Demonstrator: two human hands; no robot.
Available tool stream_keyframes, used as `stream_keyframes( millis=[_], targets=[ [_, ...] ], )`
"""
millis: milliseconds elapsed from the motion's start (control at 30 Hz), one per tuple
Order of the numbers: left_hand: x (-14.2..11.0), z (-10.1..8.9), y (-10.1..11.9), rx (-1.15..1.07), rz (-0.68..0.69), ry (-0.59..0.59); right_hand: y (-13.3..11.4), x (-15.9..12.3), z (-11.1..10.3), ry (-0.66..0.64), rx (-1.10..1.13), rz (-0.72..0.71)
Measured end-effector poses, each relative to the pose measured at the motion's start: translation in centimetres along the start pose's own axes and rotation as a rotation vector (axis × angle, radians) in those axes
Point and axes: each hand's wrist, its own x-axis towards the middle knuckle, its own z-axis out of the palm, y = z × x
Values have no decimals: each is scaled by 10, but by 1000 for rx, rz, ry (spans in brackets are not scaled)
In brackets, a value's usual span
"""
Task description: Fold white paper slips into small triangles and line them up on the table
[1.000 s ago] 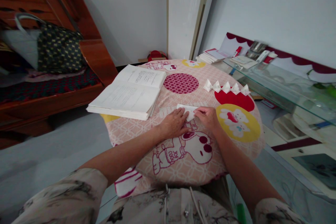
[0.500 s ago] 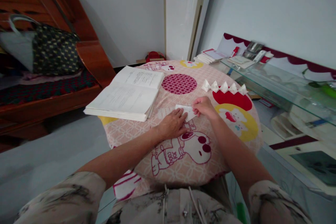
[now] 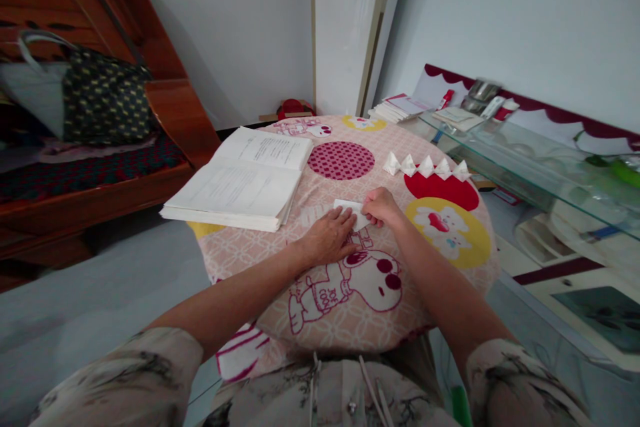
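A small sheet of white paper (image 3: 349, 204) lies on the round table, partly covered by both hands. My left hand (image 3: 330, 235) rests flat on it, fingers stretched out over its left and near part. At the paper's right edge, my right hand (image 3: 380, 207) is closed with the fingertips pinching that side. Beyond the right hand stands a row of several folded white paper pieces (image 3: 425, 166) with pointed tops. An open book (image 3: 250, 173) with thick pages lies to the left of my hands.
A patterned pink cloth (image 3: 270, 280) covers the round table. On the right is a glass shelf (image 3: 530, 167) with a stack of booklets (image 3: 397, 107) near its far end. A wooden bench (image 3: 175, 107) with a dotted bag (image 3: 105, 97) stands at left.
My right hand has shifted slightly left along the paper, and the paper's right part now shows less. My left hand stays nearly in place.
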Motion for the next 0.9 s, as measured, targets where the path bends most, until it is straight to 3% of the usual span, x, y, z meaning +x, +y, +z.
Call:
stream_keyframes(
  millis=[300, 433, 500, 567, 633, 700, 800, 900],
  targets=[
    [0, 1, 0, 3, -20, -10, 23, -18, -35, 25, 66, 103],
    [1, 1, 1, 15, -11, 7, 24, -22, -45, 100, 124, 39],
    [0, 0, 2, 2, -8, 20, 20, -22, -37, 161, 223, -82],
    [-1, -1, 1, -27, -8, 32, 15, -21, -22, 120, 257, -221],
    [-2, -1, -2, -77, -11, 54, 12, -19, -6, 67, 166, -294],
    [0, -1, -8, -152, -49, 90, 11, -17, 8, 142, -6, -345],
    [11, -2, -22, -273, -190, 133, 11, -15, 16, 213, -114, -313],
    [31, -2, -34, -293, -346, 180, 9, -15, 15, 192, -117, -235]
  ],
)
